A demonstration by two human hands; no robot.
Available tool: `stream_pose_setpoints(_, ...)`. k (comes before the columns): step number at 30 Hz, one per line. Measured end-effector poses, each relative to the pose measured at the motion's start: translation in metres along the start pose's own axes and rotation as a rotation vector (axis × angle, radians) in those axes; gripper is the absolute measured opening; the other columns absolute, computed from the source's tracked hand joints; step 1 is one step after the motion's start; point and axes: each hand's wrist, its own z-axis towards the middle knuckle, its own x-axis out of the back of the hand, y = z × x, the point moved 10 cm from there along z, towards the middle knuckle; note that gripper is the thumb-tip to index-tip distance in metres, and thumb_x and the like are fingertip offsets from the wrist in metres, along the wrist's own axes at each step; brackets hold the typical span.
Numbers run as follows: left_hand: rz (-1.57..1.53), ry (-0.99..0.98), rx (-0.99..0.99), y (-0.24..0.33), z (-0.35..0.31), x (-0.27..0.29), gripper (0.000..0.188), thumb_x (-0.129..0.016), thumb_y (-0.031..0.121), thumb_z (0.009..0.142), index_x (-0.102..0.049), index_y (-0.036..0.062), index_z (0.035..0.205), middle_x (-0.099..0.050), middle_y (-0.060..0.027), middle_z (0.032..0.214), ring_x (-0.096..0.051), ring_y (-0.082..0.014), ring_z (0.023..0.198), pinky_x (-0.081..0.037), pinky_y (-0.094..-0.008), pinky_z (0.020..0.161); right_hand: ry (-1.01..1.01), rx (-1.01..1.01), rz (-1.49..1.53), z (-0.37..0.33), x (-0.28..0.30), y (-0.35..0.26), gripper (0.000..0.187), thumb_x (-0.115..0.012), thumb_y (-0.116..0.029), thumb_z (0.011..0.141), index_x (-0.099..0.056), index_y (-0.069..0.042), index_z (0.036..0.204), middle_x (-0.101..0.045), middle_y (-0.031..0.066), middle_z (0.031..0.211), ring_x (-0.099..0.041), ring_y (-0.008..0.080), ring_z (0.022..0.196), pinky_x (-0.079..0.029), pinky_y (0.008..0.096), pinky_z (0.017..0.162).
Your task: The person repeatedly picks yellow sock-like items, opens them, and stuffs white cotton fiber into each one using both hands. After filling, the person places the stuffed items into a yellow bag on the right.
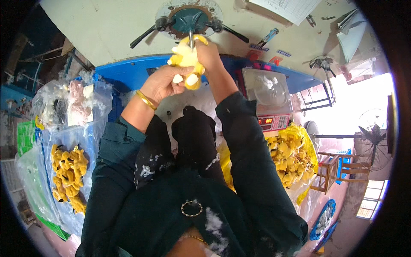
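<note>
A small yellow and white plush toy [186, 59] hangs on the thin metal nozzle [191, 37] of a stuffing machine [188, 20], whose round port is set in the pale panel before me. My left hand [165, 81] pinches the toy's lower left side, thumb laid across its body. On the upper right, beside the nozzle, my right hand [208, 55] is closed round the toy; its fingertips are partly hidden. Black handles [143, 36] stick out on both sides of the port, close to the hands.
At right stand a digital scale [266, 92] and a yellow bag [316, 150] full of yellow plush pieces. More plush pieces [68, 173] lie on blue plastic at left. A blue edge [137, 68] runs below the panel. Papers [287, 9] lie at the top right.
</note>
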Motion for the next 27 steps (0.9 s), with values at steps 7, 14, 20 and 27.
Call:
stream_pose_setpoints(7, 0.174, 0.001, -0.127, -0.010, -0.037, 0.014, 0.022, -0.066, 0.007, 0.084, -0.055, 0.0001, 0.103, -0.055, 0.0001, 0.074, -0.043, -0.0037, 0.052, -0.027, -0.0161, 0.041, 0.055, -0.015, 0.150, -0.070, 0.010, 0.005, 0.028, -0.049, -0.019, 0.093, -0.059, 0.007, 0.096, -0.064, 0.0116, 0.084, -0.063, 0.0178, 0.070, -0.051, 0.0306, 0.063)
stream_pose_setpoints(14, 0.485, -0.025, -0.332, 0.019, 0.002, 0.019, 0.025, -0.064, 0.013, 0.087, -0.059, 0.0040, 0.110, -0.064, 0.0012, 0.092, -0.059, -0.0066, 0.074, -0.046, -0.0204, 0.062, 0.202, 0.162, -0.261, -0.039, 0.023, 0.002, 0.029, -0.050, -0.022, 0.094, -0.056, 0.006, 0.100, -0.063, 0.0148, 0.087, -0.062, 0.0201, 0.074, -0.049, 0.0334, 0.064)
stream_pose_setpoints(20, 0.407, -0.074, -0.422, 0.001, -0.043, 0.014, 0.036, -0.062, 0.011, 0.088, -0.054, 0.0027, 0.121, -0.063, -0.0044, 0.112, -0.060, -0.0133, 0.100, -0.049, -0.0287, 0.087, 0.111, 0.112, 0.016, -0.079, 0.014, 0.013, 0.029, -0.050, -0.025, 0.096, -0.056, 0.003, 0.103, -0.063, 0.0094, 0.088, -0.059, 0.0137, 0.074, -0.049, 0.0287, 0.062)
stream_pose_setpoints(27, -0.019, -0.453, -0.363, -0.045, -0.030, -0.032, 0.042, -0.066, 0.022, 0.088, -0.052, 0.0038, 0.124, -0.061, -0.0072, 0.114, -0.061, -0.0151, 0.101, -0.051, -0.0292, 0.083, -0.269, 0.181, -0.497, -0.094, -0.014, -0.028, 0.029, -0.053, -0.029, 0.093, -0.061, -0.003, 0.100, -0.068, 0.0091, 0.088, -0.067, 0.0191, 0.076, -0.055, 0.0317, 0.066)
